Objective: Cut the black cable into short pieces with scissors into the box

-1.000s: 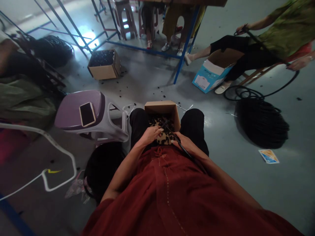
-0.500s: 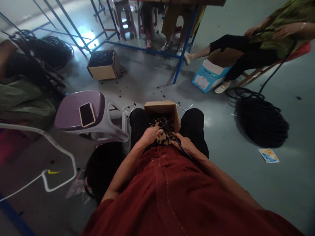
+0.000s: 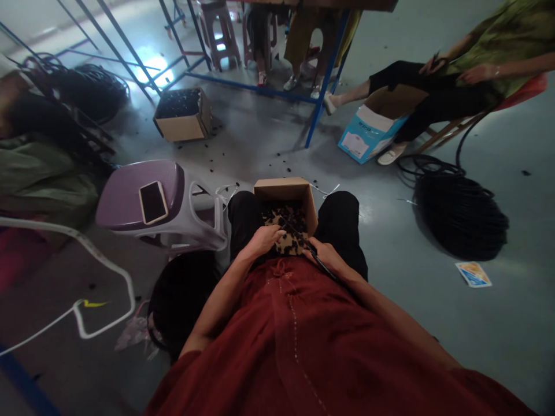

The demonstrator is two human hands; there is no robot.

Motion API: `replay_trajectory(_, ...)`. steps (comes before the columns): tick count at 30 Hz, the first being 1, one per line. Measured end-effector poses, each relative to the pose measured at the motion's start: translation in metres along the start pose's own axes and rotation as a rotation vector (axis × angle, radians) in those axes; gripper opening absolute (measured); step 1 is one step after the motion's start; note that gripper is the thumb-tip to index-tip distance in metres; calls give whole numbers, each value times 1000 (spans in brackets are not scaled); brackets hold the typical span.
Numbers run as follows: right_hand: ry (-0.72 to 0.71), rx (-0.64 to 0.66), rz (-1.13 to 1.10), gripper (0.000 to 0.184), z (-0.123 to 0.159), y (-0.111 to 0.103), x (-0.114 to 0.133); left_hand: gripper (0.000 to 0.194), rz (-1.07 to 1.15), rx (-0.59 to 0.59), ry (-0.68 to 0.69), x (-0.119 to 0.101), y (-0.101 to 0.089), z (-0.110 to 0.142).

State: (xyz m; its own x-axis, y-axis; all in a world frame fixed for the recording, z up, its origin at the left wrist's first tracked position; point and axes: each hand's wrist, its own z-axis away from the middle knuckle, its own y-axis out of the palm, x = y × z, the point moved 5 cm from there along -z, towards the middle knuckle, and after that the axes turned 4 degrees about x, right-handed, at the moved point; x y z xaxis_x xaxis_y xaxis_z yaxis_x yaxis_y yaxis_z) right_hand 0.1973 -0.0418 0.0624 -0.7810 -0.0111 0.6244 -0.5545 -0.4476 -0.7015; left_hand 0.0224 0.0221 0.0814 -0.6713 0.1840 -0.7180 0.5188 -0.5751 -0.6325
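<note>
A small cardboard box (image 3: 281,183) stands between my knees, with many small black pieces scattered over its bottom. My right hand (image 3: 326,255) is closed round a black cord (image 3: 323,266), which runs back along the forearm. My left hand (image 3: 265,238) is at the box's left side, thumb and fingers pinched together. Thin dark shapes cross between the two hands, over the box. Whether the left fingers grip one of them is too dark and small to make out.
A purple stool (image 3: 125,188) bearing a phone (image 3: 153,202) stands left. On the right lie a black cord coil (image 3: 463,216) and a card (image 3: 473,274). A co-worker (image 3: 511,63) sits by a blue-white box (image 3: 368,133). Another box (image 3: 182,124) holds black pieces near a blue table frame (image 3: 316,115).
My hands have barely shifted, and the dark shapes between them look thinner. At right, the co-worker's hands have moved apart and the cord there hangs lower.
</note>
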Motion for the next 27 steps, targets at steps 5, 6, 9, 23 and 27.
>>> replay_trajectory(5, 8, 27, 34, 22, -1, 3, -3, 33, -6, 24, 7, 4, 2, -2)
replay_trajectory(6, 1, 26, 43, 22, -1, 4, -4, 34, -5, 35, 4, 5, 2, -2)
replay_trajectory(9, -29, 20, 51, 22, -3, 6, -6, 36, 30, 69, 5, 6, 3, -1)
replay_trajectory(23, 43, -133, -316, 25, -6, -11, -4, 32, 165, 56, 53, -6, -7, 2)
replay_trajectory(27, 28, -155, -693, 31, -13, -17, 8, 32, 105, 92, 110, -19, -3, 3)
